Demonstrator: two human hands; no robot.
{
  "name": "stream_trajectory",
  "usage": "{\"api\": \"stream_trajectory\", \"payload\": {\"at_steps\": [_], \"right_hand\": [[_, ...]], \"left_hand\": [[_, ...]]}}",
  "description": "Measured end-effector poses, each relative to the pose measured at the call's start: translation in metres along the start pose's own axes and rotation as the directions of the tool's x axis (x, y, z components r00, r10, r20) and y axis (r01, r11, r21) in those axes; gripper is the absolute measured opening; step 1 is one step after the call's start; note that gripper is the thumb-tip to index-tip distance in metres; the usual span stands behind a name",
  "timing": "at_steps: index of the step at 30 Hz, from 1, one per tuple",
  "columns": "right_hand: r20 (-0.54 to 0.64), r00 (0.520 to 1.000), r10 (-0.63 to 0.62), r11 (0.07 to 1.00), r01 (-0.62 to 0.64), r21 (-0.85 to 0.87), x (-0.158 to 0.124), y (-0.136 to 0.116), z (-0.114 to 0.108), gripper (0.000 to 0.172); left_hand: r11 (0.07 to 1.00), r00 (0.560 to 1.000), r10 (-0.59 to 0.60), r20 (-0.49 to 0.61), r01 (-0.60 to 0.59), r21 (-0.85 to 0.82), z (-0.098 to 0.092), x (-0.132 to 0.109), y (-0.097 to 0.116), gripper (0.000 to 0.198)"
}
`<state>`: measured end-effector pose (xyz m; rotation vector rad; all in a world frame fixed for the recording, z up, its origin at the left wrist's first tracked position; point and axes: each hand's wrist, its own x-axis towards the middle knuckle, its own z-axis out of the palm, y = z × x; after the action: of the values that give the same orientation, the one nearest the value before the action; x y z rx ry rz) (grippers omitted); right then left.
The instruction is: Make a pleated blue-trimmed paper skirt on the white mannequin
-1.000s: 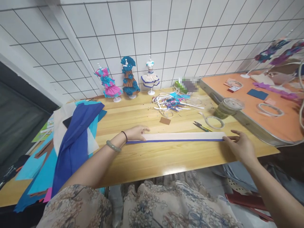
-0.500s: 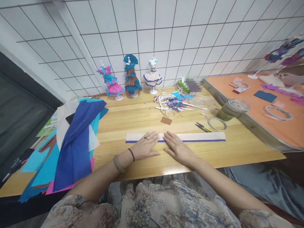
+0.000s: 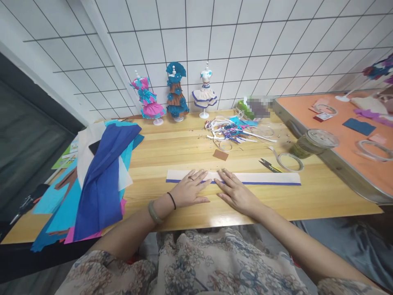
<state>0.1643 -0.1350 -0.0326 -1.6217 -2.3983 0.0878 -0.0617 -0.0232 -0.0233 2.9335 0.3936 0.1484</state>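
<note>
A long cream paper strip (image 3: pixel 267 178) with a dark blue lower edge lies flat across the wooden table. My left hand (image 3: pixel 190 189), with a ring on one finger, rests flat on the strip left of its middle, fingers stretched out. Just to the right, my right hand (image 3: pixel 235 192) also lies flat, its spread fingertips on the strip. A narrow gap separates the two hands. Beyond the strip on the right are small thread snips (image 3: pixel 270 165) and a roll of tape (image 3: pixel 291 162). A brown paper piece (image 3: pixel 220 154) lies behind the hands.
Coloured crepe paper sheets (image 3: pixel 101 184) are heaped on the left. Three small dress forms (image 3: pixel 177 92) in paper dresses stand by the tiled wall. Paper scraps (image 3: pixel 238 129) lie at the back. On the right, a lidded jar (image 3: pixel 313 143) stands beside an orange-topped case (image 3: pixel 331 135).
My view has shifted a little to the left, so things appear further right. My right hand has slid slightly right along the strip, widening the gap between the hands.
</note>
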Motion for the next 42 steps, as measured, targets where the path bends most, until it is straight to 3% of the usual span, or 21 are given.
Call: {"api": "stream_trajectory", "payload": {"at_steps": [11,18,22,29,35,42], "right_hand": [[0.015,1.000,0.026,0.999,-0.025,-0.038,0.000,-0.002,0.000,0.051],[-0.023,0.999,0.024,1.000,-0.024,-0.011,0.000,-0.002,-0.003,0.045],[-0.077,0.995,0.070,0.997,-0.073,-0.037,0.011,-0.014,-0.005,0.047],[-0.047,0.999,0.012,0.998,-0.016,-0.068,0.031,-0.037,0.006,0.044],[-0.104,0.991,0.080,0.994,-0.087,-0.070,0.007,-0.018,0.006,0.040],[-0.182,0.954,0.239,0.957,-0.263,-0.125,-0.035,0.007,0.001,0.039]], "left_hand": [[0.987,0.993,-0.113,-0.035,0.116,0.107,0.003,-0.031,-0.004,0.078],[0.983,0.990,-0.134,-0.054,0.140,0.122,0.002,-0.036,-0.004,0.076],[0.983,0.990,-0.127,-0.062,0.134,0.126,0.003,-0.036,-0.004,0.077],[0.981,0.988,-0.125,-0.085,0.136,0.139,0.005,-0.035,-0.004,0.077],[0.980,0.988,-0.121,-0.094,0.134,0.149,0.005,-0.037,-0.004,0.076],[0.978,0.989,-0.115,-0.092,0.129,0.165,0.008,-0.037,-0.007,0.074]]}}
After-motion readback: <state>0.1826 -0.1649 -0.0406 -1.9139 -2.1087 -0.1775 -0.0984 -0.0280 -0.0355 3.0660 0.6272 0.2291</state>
